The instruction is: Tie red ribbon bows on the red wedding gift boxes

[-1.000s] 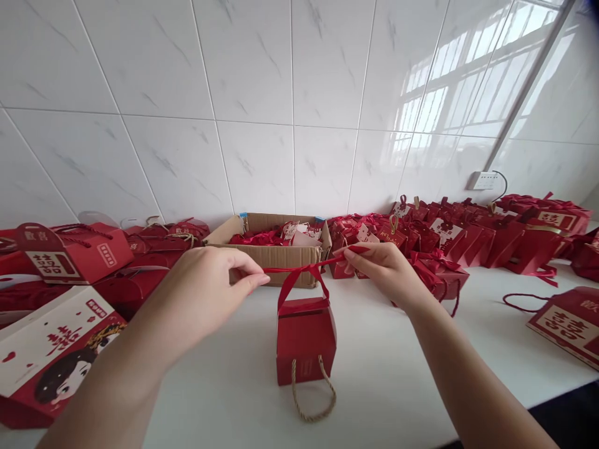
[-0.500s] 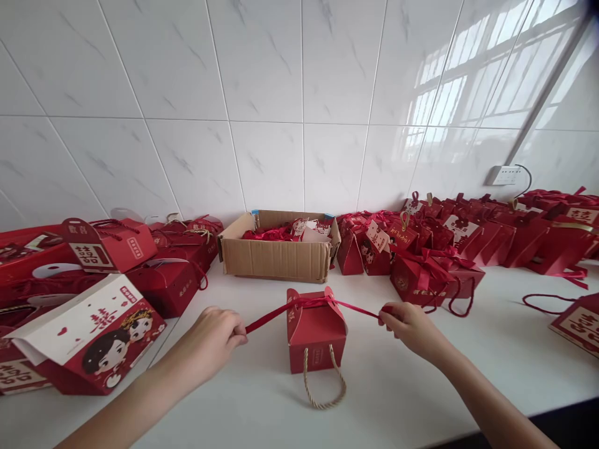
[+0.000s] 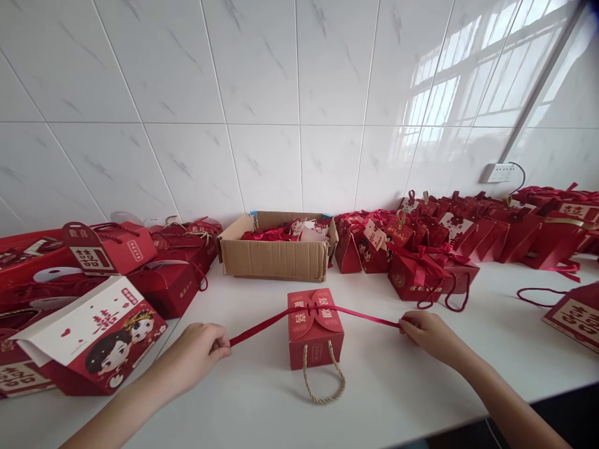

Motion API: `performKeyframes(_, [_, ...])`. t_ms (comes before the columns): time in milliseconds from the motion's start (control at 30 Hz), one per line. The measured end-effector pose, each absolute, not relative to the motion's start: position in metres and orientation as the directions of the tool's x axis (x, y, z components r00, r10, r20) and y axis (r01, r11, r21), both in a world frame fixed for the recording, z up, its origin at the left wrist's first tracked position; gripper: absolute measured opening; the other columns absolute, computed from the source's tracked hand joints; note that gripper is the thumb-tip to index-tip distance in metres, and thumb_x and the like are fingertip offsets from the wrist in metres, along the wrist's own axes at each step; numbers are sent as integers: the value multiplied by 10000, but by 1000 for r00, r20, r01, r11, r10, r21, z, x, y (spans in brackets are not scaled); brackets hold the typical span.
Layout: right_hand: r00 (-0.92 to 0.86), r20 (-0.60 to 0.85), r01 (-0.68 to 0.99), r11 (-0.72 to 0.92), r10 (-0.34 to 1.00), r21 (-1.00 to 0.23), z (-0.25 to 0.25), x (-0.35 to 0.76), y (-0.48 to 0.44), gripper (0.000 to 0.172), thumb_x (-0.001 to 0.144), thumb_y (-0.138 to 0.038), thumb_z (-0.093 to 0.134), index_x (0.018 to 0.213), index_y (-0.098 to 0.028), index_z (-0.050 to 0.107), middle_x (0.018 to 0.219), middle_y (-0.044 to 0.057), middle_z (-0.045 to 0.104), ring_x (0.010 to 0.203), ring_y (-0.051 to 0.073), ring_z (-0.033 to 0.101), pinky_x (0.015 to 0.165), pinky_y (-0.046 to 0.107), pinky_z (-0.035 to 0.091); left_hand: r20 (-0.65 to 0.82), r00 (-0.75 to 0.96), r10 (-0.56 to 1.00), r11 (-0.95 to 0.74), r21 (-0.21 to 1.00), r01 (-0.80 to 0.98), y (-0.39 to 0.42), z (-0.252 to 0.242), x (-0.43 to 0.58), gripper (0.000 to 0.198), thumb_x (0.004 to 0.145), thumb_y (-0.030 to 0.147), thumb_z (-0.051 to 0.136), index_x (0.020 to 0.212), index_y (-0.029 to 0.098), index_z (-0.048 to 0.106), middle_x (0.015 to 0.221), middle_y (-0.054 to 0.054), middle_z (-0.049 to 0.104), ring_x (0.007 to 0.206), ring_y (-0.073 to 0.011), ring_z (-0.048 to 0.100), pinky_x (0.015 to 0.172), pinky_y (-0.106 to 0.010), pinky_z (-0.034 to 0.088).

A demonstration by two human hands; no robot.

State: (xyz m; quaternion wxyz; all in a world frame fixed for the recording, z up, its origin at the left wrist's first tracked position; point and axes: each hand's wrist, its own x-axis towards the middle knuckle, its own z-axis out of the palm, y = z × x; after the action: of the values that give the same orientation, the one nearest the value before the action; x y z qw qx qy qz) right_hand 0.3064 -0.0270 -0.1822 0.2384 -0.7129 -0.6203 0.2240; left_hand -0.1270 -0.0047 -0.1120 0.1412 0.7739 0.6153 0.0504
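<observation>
A small red gift box point(image 3: 316, 349) stands on the white table before me, its top flaps folded flat and overlapping. A beige rope handle point(image 3: 326, 399) hangs from its front onto the table. Across the top runs a red ribbon point(image 3: 264, 325), crossed at the middle of the flaps and stretched out to both sides. Left of the box, my left hand point(image 3: 204, 350) is closed on one ribbon end. To the right, my right hand point(image 3: 428, 335) pinches the other end.
Behind the box sits an open cardboard box point(image 3: 276, 260) holding red ribbons and tags. Red gift boxes point(image 3: 126, 333) are piled at left. More boxes with bows point(image 3: 433, 274) crowd the right, and a patterned box point(image 3: 578, 318) lies at the right edge. A tiled wall point(image 3: 262, 81) rises behind.
Both hands have moved outward and slightly down, pulling the ribbon tighter. The gift box's raised top flaps have been drawn down flat.
</observation>
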Motion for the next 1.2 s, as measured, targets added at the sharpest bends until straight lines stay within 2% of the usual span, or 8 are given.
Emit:
performKeyframes(200, [134,220,768,39,966,-639,-165,284,-21,325,835,-342,443,1091,-184,564,1153,116,573,978,246,575,777,361,462,146,282,948,-317,390,865,-3,-102,-106,194,779,410,532,741,221,511,1018,-37,607,964,-239,586,832,-342,451])
performKeyframes(367, [-137,209,546,250,968,-800,-136,232,-12,299,871,-472,459,882,-193,564,906,60,618,840,187,598,735,315,485,174,297,939,-327,719,613,-2,-100,-55,230,809,450,539,895,239,501,1102,-49,578,1111,-235,532,946,-383,437])
performKeyframes(467, [-195,187,462,259,963,-849,-127,207,-11,332,856,-527,489,832,-195,481,820,15,556,672,133,543,593,266,449,165,303,939,-306,804,509,-1,-110,-33,236,802,430,572,908,233,496,1130,-59,558,1134,-243,513,947,-399,439])
performKeyframes(600, [-271,254,413,351,928,-840,-121,194,-13,369,785,-493,628,931,-217,430,846,-18,501,618,95,463,546,231,401,183,288,940,-296,856,424,0,-121,-23,224,807,400,583,905,221,490,1119,-74,558,1146,-262,500,940,-419,437])
performKeyframes(800, [-355,248,387,383,902,-839,-126,190,-4,223,907,-382,454,827,-179,503,759,1,498,636,112,448,560,242,379,137,284,949,-245,888,389,0,-122,-24,256,796,389,596,944,224,469,1130,-81,551,1150,-275,499,869,-389,471])
performKeyframes(1000, [-357,254,501,413,899,-760,-124,186,-2,48,815,-216,534,823,-174,554,835,20,518,662,119,471,597,257,380,148,323,935,-287,851,439,-1,-120,-25,290,786,394,592,991,237,460,1120,-80,535,1086,-247,519,824,-349,477])
performKeyframes(1100, [-333,225,512,377,915,-772,-122,187,-3,79,818,-261,537,835,-187,517,832,10,521,652,117,464,581,250,374,124,243,962,-229,851,472,3,-121,-28,466,719,472,646,1071,244,441,1165,-92,515,1064,-253,518,801,-342,468])
performKeyframes(1200, [-228,146,542,250,963,-802,-123,193,0,288,767,-416,627,855,-198,461,807,-9,514,620,108,435,543,236,345,61,182,981,-154,814,560,9,-122,-32,551,633,563,681,1005,215,471,1042,-69,543,886,-220,534,726,-317,444])
